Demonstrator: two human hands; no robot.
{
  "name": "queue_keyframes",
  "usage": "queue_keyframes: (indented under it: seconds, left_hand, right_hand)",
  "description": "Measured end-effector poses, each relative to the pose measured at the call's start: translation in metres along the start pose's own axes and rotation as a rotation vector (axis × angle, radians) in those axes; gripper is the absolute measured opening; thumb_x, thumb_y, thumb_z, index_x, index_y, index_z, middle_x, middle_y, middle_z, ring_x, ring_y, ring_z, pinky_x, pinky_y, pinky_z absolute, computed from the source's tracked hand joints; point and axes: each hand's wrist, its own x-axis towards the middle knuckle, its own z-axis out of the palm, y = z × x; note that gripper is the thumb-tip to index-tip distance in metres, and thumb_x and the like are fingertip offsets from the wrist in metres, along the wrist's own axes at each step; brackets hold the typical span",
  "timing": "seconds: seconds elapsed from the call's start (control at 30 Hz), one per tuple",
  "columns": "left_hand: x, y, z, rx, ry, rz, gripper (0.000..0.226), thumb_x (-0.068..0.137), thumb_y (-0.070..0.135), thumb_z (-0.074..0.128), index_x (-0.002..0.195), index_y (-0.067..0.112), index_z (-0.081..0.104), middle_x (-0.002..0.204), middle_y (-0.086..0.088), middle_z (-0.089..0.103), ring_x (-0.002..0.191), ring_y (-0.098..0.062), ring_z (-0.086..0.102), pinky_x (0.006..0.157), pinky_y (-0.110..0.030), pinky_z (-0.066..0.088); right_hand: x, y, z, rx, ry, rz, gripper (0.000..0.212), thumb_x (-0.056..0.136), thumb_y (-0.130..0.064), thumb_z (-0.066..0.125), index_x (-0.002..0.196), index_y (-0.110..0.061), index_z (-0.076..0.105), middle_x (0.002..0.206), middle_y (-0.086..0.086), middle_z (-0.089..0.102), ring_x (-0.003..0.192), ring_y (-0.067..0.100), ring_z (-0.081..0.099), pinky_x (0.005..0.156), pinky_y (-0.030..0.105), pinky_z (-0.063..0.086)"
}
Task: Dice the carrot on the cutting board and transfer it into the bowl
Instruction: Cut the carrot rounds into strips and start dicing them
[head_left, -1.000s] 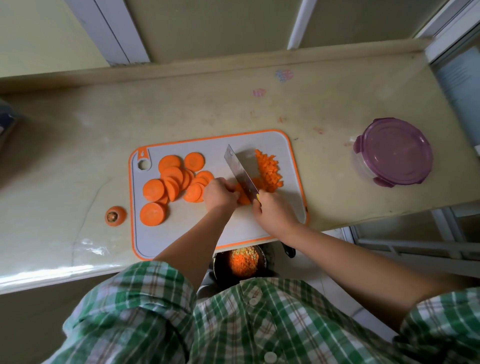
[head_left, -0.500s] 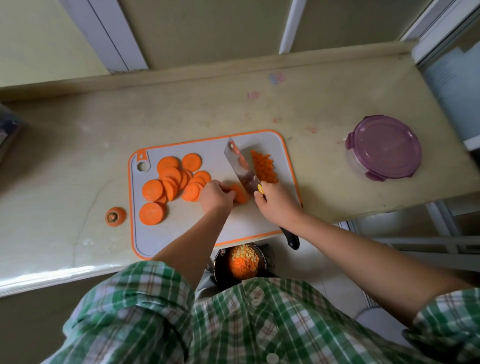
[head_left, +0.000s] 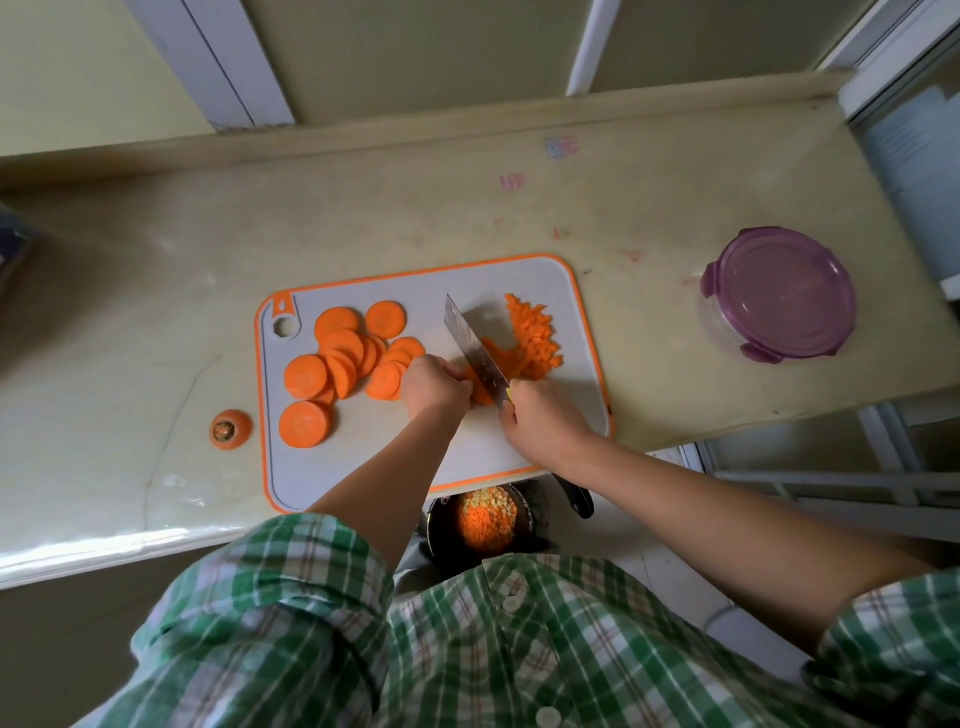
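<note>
A: Grips?
B: Right grip (head_left: 543, 423) wrapped round the handle of the broad steel cleaver (head_left: 475, 353), blade down on an orange carrot piece (head_left: 480, 392). Left grip (head_left: 434, 387) curled, fingertips pinning that piece just beside the blade.
A: Rest of the carrot?
B: 10+ flat orange carrot rounds (head_left: 343, 358) on the grey orange-rimmed cutting board (head_left: 363, 467), on its side nearer the counter's (head_left: 156, 312) left edge. Small orange dice pile (head_left: 535, 338) touching the blade's far side. Board overhangs the counter's front edge. Round black bowl (head_left: 441, 525) sits below that edge, dice already in it.
A: Risks?
B: 1: piece is short, fingers v. close, so a slip nicks them. 2: overhanging board could skid or tip under a hard chop. 3: scraping dice off the edge, bits may miss the bowl, esp. as it's half hidden.
</note>
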Motion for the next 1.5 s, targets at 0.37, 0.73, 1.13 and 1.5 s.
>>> queue_keyframes:
  seconds: [0.37, 0.73, 1.13, 1.5]
  left_hand:
    - [-0.005, 0.005, -0.006, -0.033, -0.033, -0.013, 0.009, 0.080, 0.006, 0.073, 0.073, 0.012, 0.070, 0.069, -0.004, 0.072, 0.062, -0.016, 0.070, 0.049, -0.021, 0.048]
    - [-0.015, 0.000, -0.007, 0.014, 0.009, 0.007, 0.027, 0.081, 0.016, 0.072, 0.061, 0.019, 0.055, 0.060, -0.004, 0.068, 0.060, -0.019, 0.069, 0.061, -0.027, 0.052]
    - [-0.006, 0.002, -0.008, 0.020, -0.032, -0.037, 0.027, 0.079, 0.008, 0.070, 0.055, 0.017, 0.062, 0.067, -0.008, 0.072, 0.068, -0.022, 0.071, 0.068, -0.033, 0.058]
    - [-0.005, 0.001, -0.008, -0.009, -0.050, -0.047, 0.024, 0.079, 0.007, 0.072, 0.057, 0.014, 0.066, 0.066, -0.008, 0.072, 0.064, -0.021, 0.071, 0.069, -0.036, 0.060]
  right_hand:
    - [0.003, 0.003, 0.009, 0.023, 0.086, -0.016, 0.019, 0.095, -0.020, 0.045, 0.078, -0.014, 0.045, 0.080, 0.015, 0.060, 0.074, 0.036, 0.059, 0.057, 0.037, 0.040]
    - [0.003, 0.005, -0.014, -0.007, 0.041, -0.036, 0.026, 0.095, -0.018, 0.046, 0.070, -0.014, 0.039, 0.071, 0.011, 0.054, 0.074, 0.034, 0.057, 0.057, 0.030, 0.025]
    - [-0.007, -0.003, -0.001, -0.016, 0.021, -0.007, 0.016, 0.094, -0.017, 0.044, 0.078, -0.014, 0.041, 0.093, 0.016, 0.059, 0.085, 0.036, 0.057, 0.061, 0.032, 0.032]
    - [-0.002, -0.002, 0.012, -0.026, 0.064, -0.015, 0.014, 0.095, -0.020, 0.044, 0.086, -0.011, 0.049, 0.088, 0.015, 0.062, 0.083, 0.037, 0.060, 0.062, 0.038, 0.042]
